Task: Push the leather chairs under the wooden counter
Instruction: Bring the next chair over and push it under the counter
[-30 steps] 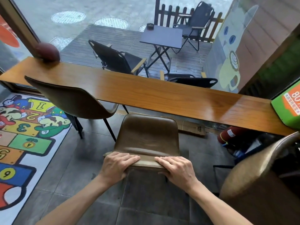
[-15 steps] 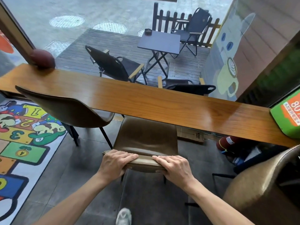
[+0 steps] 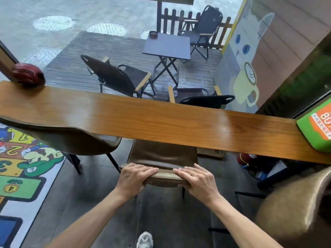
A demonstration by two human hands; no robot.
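Note:
A brown leather chair point(image 3: 161, 154) stands in front of me, its seat partly hidden beneath the long wooden counter point(image 3: 143, 119). My left hand point(image 3: 134, 178) and my right hand point(image 3: 198, 179) both grip the top edge of its backrest, side by side. A second leather chair point(image 3: 71, 138) is to the left, its seat partly tucked under the counter's edge. A third one point(image 3: 293, 212) shows only its rounded back at the lower right, away from the counter.
A dark red helmet point(image 3: 28, 74) lies at the counter's left end and a green box point(image 3: 317, 129) at its right end. A colourful number mat point(image 3: 23, 169) covers the floor on the left. Bags and clutter point(image 3: 263, 167) sit under the counter's right side. My shoe point(image 3: 145, 238) is below.
The middle chair has slid forward, so more of its seat lies under the counter. I have stepped closer, and my shoe has come into view. Both hands keep their grip.

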